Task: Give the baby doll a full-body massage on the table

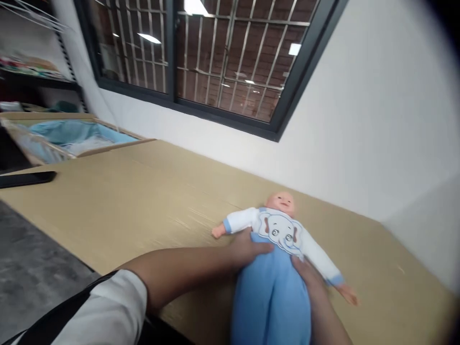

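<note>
A baby doll (282, 203) lies on its back on the tan tabletop (143, 201), its arms spread to both sides. It wears a white top (314, 249) with an elephant face and blue cuffs, and light blue trousers (271, 292). My left hand (247, 249) grips the trousers at the waist on the left side, its thumb lying over the blue cloth. At the other side of the waist, my right hand (305, 270) holds the trousers' edge, its fingers partly hidden behind the cloth.
A black phone-like object (28, 178) lies at the table's left edge. Behind it stands a box (125, 143) with blue cloth inside. Shelves (39, 79) are at the upper left. A white wall and a barred window (223, 115) border the table's far side.
</note>
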The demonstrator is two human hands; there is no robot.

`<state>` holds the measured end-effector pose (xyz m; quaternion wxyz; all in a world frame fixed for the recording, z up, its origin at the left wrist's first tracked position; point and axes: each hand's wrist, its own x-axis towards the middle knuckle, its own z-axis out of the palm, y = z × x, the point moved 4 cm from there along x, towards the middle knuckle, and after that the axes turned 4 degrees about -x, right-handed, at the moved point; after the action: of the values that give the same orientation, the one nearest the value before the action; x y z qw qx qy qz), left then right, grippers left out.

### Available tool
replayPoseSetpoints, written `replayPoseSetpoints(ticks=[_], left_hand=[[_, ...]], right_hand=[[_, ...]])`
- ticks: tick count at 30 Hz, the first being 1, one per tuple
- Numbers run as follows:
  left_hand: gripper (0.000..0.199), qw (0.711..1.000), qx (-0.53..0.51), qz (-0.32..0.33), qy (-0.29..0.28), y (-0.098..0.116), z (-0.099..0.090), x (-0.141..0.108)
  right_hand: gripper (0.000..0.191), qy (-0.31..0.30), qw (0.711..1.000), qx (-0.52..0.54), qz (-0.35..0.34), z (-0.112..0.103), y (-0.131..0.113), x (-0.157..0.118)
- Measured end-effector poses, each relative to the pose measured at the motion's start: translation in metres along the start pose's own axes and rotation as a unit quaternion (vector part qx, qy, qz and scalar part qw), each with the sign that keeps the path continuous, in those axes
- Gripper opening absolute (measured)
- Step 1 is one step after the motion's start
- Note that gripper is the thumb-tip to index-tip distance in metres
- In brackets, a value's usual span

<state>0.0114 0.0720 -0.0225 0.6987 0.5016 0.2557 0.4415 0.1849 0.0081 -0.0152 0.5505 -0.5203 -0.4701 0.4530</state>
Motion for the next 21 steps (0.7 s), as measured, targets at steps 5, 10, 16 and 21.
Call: replayPoseSetpoints(ticks=[5,10,16,21], left_hand=[[0.059,0.999,0.049,-0.003,-0.021,0.006,0.001,0.0],[0.053,0.995,0.098,-0.008,-0.003,0.011,0.001,-0.003],[0.05,0.986,0.168,-0.018,0.01,0.013,-0.002,-0.001],[0.059,0.969,0.241,-0.035,0.041,0.006,-0.013,0.002]], right_hand=[[0.068,-0.027,0.998,0.033,0.046,-0.005,0.021,0.012],[0.063,-0.034,0.998,0.026,0.048,-0.002,0.023,0.012],[0.06,-0.01,0.999,-0.027,0.046,-0.004,0.02,0.014],[0.052,-0.008,0.996,-0.085,0.033,-0.006,0.018,0.014]])
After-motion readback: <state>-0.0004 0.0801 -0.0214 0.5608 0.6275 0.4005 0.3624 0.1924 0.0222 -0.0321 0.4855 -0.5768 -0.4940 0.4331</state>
